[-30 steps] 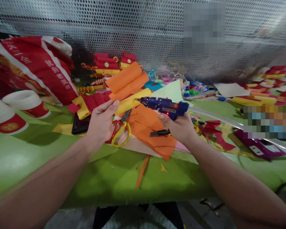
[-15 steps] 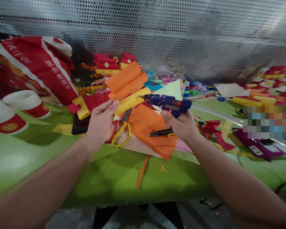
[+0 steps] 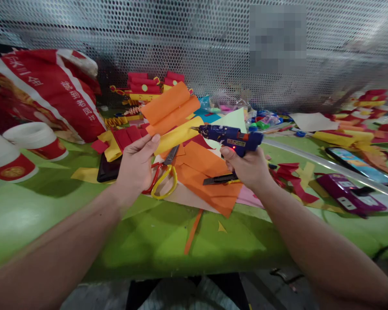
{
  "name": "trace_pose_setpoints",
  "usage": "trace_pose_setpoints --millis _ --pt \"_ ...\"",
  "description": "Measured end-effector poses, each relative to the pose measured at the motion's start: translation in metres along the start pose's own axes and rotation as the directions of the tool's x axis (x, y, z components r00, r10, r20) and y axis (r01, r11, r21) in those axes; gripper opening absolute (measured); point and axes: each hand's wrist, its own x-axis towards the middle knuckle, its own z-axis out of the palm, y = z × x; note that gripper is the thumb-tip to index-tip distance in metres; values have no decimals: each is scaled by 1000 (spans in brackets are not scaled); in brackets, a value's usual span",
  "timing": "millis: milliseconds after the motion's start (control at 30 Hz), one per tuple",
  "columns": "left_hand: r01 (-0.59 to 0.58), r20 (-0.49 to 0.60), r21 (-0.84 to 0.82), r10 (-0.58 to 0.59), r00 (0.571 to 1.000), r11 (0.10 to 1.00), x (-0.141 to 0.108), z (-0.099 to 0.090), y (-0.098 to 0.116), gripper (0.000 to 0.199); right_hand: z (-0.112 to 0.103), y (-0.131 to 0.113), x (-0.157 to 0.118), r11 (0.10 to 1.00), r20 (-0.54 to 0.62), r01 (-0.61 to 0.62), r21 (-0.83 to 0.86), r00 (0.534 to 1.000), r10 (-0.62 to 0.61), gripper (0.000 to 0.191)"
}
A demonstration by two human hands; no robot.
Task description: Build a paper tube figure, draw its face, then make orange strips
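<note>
My left hand (image 3: pixel 140 157) pinches the left end of a paper piece made of rolled orange paper (image 3: pixel 170 107) above a yellow paper roll (image 3: pixel 179 135). A dark blue hot glue gun (image 3: pixel 229 135) with a lit red light is gripped in my right hand (image 3: pixel 247 165). Its nozzle is at the right part of the yellow roll; whether it touches I cannot tell. Below lie scissors (image 3: pixel 164 178) with red and yellow handles, orange paper sheets (image 3: pixel 210 172), and a black-bladed cutter (image 3: pixel 220 178) near my right hand.
Two paper cups (image 3: pixel 35 141) and a red bag (image 3: pixel 58 90) stand at the left. Finished paper figures (image 3: pixel 144 88) line the mesh wall (image 3: pixel 194 47). A purple power strip (image 3: pixel 347 196), a phone (image 3: pixel 358 163) and a clear rod (image 3: pixel 310 157) lie at the right.
The glue gun has shifted slightly right, its nozzle moving along the yellow roll. My left hand and the paper piece have barely moved.
</note>
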Motion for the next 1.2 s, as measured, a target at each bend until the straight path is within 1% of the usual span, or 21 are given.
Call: trace_pose_setpoints --millis 100,267,367,567,700,800,900,1000,1067,1133,1167,1200 --pt "-22 28 -2 22 999 1000 2 -2 -2 22 1 0 1 998 -44 -62 14 997 62 43" --pt "-28 30 -1 28 999 1000 4 -4 -4 21 0 -3 1 997 -42 -72 15 996 72 41" --pt "-38 50 -6 38 998 999 4 -4 -4 19 -1 -2 1 996 -40 -89 3 995 89 40" --pt "-39 65 -11 40 997 999 3 -4 -3 17 -2 -1 2 996 -49 -94 -10 994 93 37" --pt "-31 61 -1 31 998 1000 3 -4 -3 20 -2 -2 3 994 -59 -103 -42 993 101 39" --pt "-44 72 -14 45 996 999 4 -6 -4 17 -2 -3 3 993 -66 -101 -59 993 97 41" --pt "-21 98 -2 21 995 1000 4 -8 -4 12 -3 -1 5 991 -90 -91 -100 993 82 43" --pt "-14 127 -1 14 992 1000 5 -9 -4 14 -8 6 11 983 -146 -109 -147 985 88 44" --pt "-21 119 -7 22 993 1000 5 -8 -3 14 -15 14 19 979 -204 -164 -123 969 136 44" --pt "-15 102 -10 16 995 1000 6 -8 -3 15 -24 24 29 979 -223 -200 -31 956 188 40" --pt "-5 92 -11 6 996 1000 6 -8 -3 16 -30 29 35 975 -244 -223 27 944 222 39" --pt "8 84 -12 -7 996 1000 6 -8 -4 16 -35 34 40 963 -281 -259 77 921 271 38"
